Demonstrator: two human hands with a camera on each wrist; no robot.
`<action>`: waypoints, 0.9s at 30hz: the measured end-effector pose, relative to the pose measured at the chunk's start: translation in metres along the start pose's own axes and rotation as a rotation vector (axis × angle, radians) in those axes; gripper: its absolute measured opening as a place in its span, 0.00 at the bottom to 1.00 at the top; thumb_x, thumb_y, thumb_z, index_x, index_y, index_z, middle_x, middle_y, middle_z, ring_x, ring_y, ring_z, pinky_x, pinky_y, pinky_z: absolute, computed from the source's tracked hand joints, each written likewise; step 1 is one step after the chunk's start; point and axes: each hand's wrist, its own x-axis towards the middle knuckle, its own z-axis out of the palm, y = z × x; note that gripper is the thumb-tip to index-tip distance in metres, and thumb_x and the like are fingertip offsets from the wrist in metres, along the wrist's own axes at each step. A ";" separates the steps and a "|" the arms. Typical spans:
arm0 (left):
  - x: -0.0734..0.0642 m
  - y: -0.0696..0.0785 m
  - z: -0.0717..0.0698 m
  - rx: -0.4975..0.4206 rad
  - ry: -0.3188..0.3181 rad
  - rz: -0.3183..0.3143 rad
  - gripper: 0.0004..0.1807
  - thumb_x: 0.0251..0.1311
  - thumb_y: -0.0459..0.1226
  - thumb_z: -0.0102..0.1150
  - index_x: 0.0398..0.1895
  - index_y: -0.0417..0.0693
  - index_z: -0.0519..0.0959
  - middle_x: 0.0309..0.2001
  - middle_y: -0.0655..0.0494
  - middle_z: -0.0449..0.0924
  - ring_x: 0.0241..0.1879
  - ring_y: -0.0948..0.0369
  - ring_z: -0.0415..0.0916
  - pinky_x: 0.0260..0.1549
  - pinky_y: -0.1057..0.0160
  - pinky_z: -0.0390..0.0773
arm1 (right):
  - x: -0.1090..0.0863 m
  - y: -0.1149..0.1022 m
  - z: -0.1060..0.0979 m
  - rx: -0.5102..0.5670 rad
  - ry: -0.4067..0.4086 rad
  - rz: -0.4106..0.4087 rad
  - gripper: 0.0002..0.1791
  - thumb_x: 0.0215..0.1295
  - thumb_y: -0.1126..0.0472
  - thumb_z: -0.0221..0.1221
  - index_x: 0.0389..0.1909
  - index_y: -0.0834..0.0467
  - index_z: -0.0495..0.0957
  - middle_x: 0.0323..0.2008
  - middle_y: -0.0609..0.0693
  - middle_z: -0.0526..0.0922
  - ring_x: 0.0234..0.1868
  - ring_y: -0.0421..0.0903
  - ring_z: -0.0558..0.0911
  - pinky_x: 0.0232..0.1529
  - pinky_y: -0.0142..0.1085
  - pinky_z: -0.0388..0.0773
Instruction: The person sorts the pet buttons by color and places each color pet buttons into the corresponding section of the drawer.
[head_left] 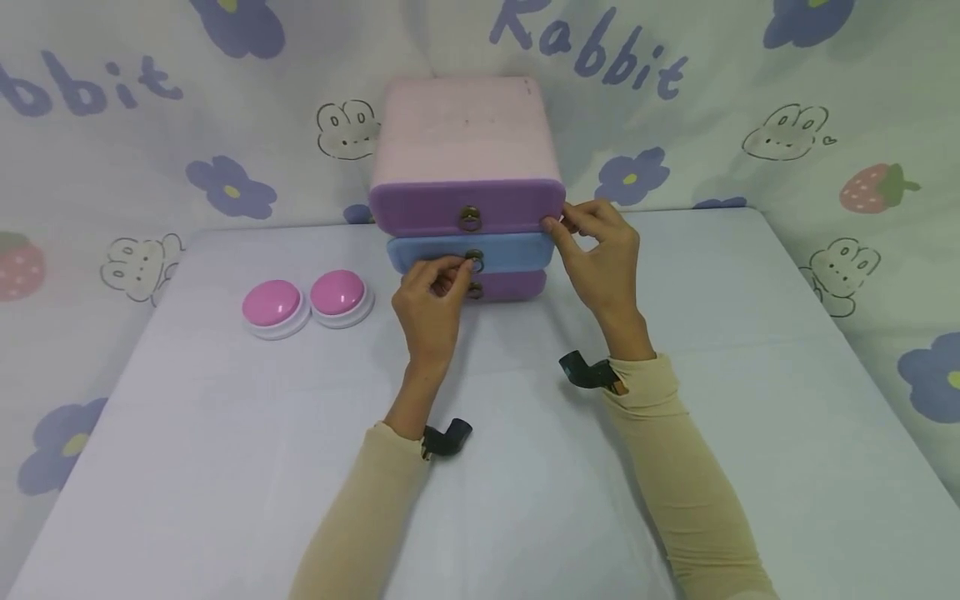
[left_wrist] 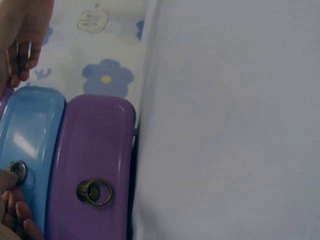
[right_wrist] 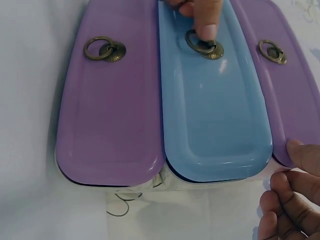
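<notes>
A small pink drawer cabinet (head_left: 468,129) stands at the back of the table, with three drawers one above another. The top drawer (head_left: 420,210) is purple, the middle drawer (head_left: 517,252) light blue, the bottom drawer (head_left: 517,286) purple. Each front carries a brass ring pull. With thumb and fingers, my left hand (head_left: 429,315) pinches the ring pull (right_wrist: 216,51) of the blue drawer. My right hand (head_left: 609,258) grips the cabinet's right side at the top drawer's lower corner, thumb on the purple front. In the right wrist view, thin dark gaps edge the lower two drawer fronts.
Left of the cabinet, two round pink push buttons with white bases, a left one (head_left: 272,303) and a right one (head_left: 337,293), sit side by side on the white tabletop (head_left: 225,467). Behind hangs a patterned cloth (head_left: 690,142) with rabbits and flowers.
</notes>
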 end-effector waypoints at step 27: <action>-0.022 -0.028 -0.009 0.139 -0.283 -0.243 0.06 0.62 0.33 0.67 0.34 0.36 0.86 0.30 0.49 0.84 0.28 0.59 0.79 0.30 0.67 0.78 | -0.002 0.004 0.002 0.031 0.019 0.002 0.14 0.57 0.68 0.72 0.44 0.69 0.85 0.34 0.62 0.82 0.37 0.54 0.79 0.42 0.39 0.72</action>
